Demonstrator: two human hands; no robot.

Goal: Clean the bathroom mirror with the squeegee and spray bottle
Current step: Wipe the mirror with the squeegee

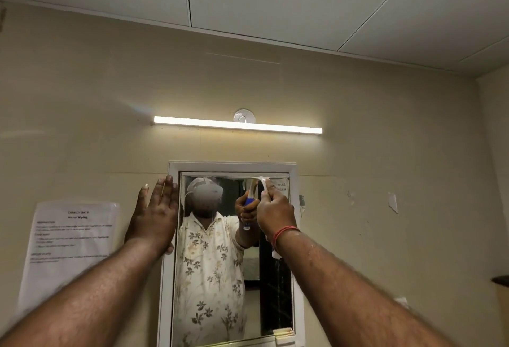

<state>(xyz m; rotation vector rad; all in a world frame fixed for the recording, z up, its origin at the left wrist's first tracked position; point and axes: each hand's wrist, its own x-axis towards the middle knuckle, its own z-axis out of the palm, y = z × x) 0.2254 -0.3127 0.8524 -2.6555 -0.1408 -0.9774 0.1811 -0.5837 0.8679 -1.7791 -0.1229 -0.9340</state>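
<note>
A tall mirror (220, 277) in a white frame (232, 166) hangs on the beige wall. My right hand (275, 210) is closed around the squeegee (263, 182) and holds it against the top right of the glass. The tool's white head sticks out above my fingers, and its blue handle shows only in the reflection. My left hand (154, 214) lies flat, fingers spread, on the wall and the frame's left edge near the top. The spray bottle is out of sight.
A lit tube light (238, 125) runs above the mirror. A printed paper sheet (68, 253) is taped to the wall at the left. A dark shelf edge (501, 280) juts in at the far right. A small white holder (283, 335) sits at the frame's bottom right corner.
</note>
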